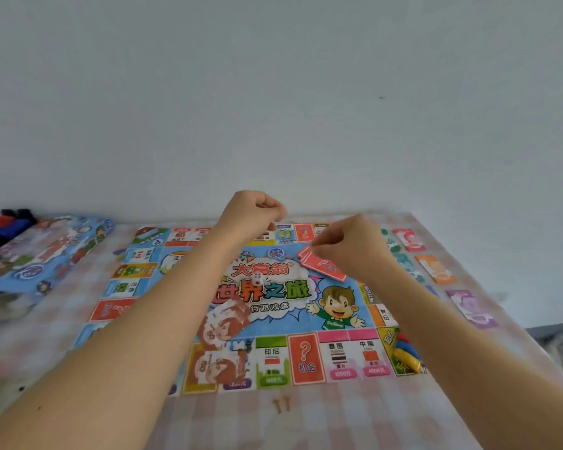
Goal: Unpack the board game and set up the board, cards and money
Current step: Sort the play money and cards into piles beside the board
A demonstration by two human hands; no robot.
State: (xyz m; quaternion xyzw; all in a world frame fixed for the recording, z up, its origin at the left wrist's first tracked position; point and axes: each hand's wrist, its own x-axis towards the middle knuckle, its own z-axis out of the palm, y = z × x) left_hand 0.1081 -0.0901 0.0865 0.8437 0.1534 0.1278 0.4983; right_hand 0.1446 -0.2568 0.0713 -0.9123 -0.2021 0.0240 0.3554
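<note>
The colourful game board [273,319] lies flat on a checked cloth. My left hand [254,212] is raised over the board's far edge, curled into a fist with nothing visible in it. My right hand [351,246] hovers over the far right of the board, its curled fingertips pinching the corner of a fanned stack of red cards [325,267]. A white die [257,280] sits at the board's centre. Brown-backed cards [225,323] lie in loose piles at the near left. Coloured pawns [403,355] rest on the near right corner.
Money piles line the table right of the board: pink [410,240], orange [436,269], purple [472,308]. The blue game box [46,251] lies at the left. Two small golden pieces [282,405] sit by the near edge. A white wall rises behind.
</note>
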